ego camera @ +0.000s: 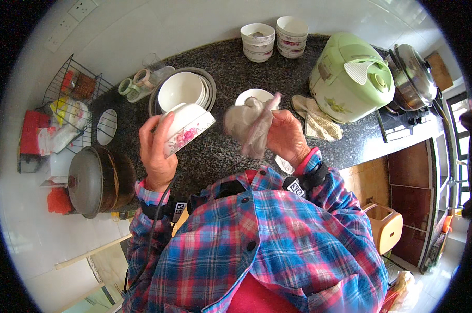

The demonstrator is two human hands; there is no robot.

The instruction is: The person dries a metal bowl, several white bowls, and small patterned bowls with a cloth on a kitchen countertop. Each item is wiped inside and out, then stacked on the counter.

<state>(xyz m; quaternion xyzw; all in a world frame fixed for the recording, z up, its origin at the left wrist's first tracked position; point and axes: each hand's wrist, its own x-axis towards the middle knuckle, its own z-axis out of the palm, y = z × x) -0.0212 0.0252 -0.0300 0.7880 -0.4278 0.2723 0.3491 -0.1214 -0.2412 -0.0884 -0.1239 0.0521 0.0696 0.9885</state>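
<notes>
My left hand (156,150) grips a white porcelain bowl with pink flowers (189,131), tilted on its side. A crumpled pale cloth (251,125) hangs from the fingers of my right hand (287,135), slightly blurred. Behind the cloth, a small white bowl (253,96) rests on the speckled dark granite counter (228,70). Beyond my left hand, several white bowls (180,90) sit nested in a round metal basin (209,84). Two stacks of floral bowls, a left one (258,42) and a right one (291,37), stand by the wall.
A green rice cooker (349,78) stands at the right beside a beige textured cloth (320,119); lidded steel pots (411,78) are beyond it. On the left are mugs (132,88), a black wire rack (73,105), a white plate (107,126) and a large lidded pot (99,182).
</notes>
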